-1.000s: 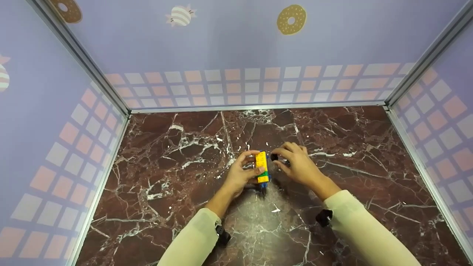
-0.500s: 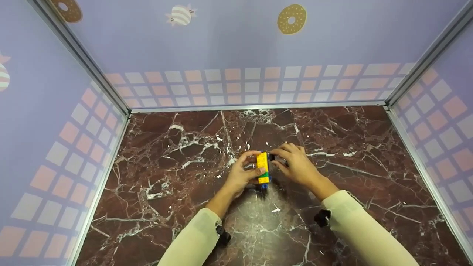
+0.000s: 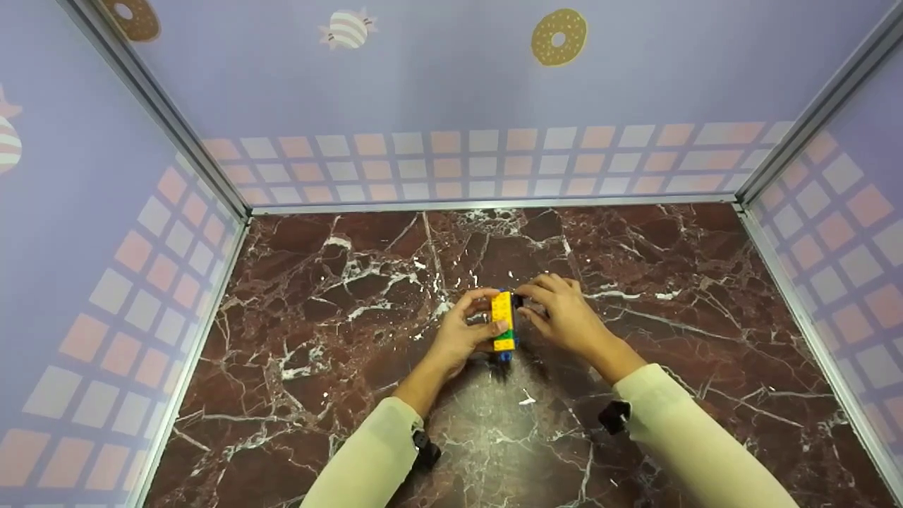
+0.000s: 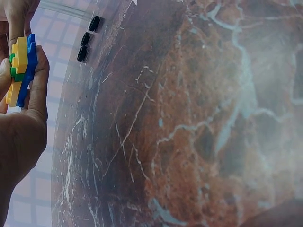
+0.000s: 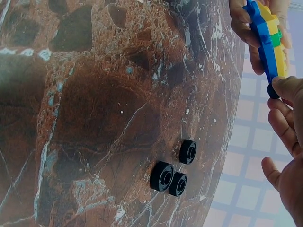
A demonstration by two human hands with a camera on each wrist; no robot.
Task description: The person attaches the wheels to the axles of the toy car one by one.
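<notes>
My left hand (image 3: 455, 337) holds a toy vehicle body (image 3: 501, 307) built of yellow and green bricks on a blue base (image 5: 265, 42). Its thumb lies on the bricks, and the left wrist view shows fingers (image 4: 41, 82) along the blue side. Close on the right, my right hand (image 3: 570, 317) pinches a small black wheel (image 5: 271, 91) between thumb and fingers. In the right wrist view that wheel is at one end of the blue base, partly covered by the thumb. Whether it is fitted on cannot be told.
Three loose black wheels, one being this wheel (image 5: 162, 177), stand on the dark red marble-patterned tabletop (image 3: 338, 395); the right hand mostly hides them in the head view. Patterned lilac panels (image 3: 451, 85) with metal edging enclose the back and both sides.
The right hand has moved slightly left, bringing the black wheel from a small gap up to the blue base's side. The left hand has shifted barely, still gripping the vehicle body.
</notes>
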